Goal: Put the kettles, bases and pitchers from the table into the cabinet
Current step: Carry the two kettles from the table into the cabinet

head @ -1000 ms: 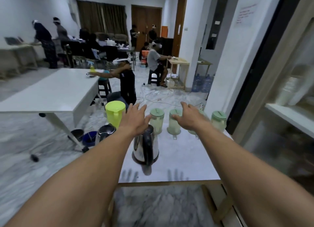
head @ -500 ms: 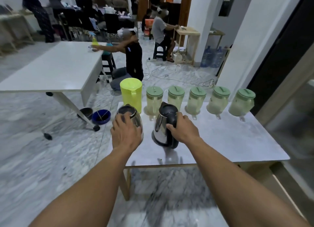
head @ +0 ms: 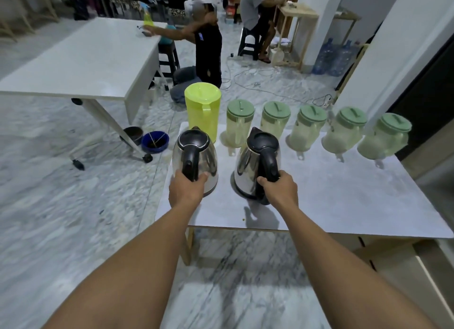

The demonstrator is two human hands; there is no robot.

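Far left of the grips, a long white table [head: 81, 58] on castors stands on pale marble floor, with a blue bowl [head: 155, 141] beside its leg. The left hand [head: 188, 188] is curled round the black handle of the left kettle [head: 196, 156], a steel one at the left edge of the marble-topped table [head: 344, 200]. Whether it is lifted cannot be told. Just behind this grip stands the yellow pitcher [head: 202, 107]. Beside it, the right hand [head: 280, 189] is wrapped round the handle of the right kettle [head: 255, 161], its spout pointing away. Five green-lidded pitchers [head: 239, 124] line the far edge, from between the grips out to the right. Bare tabletop lies right of the right grip. Beyond, a kneeling person's shirt mark is too blurred to read.
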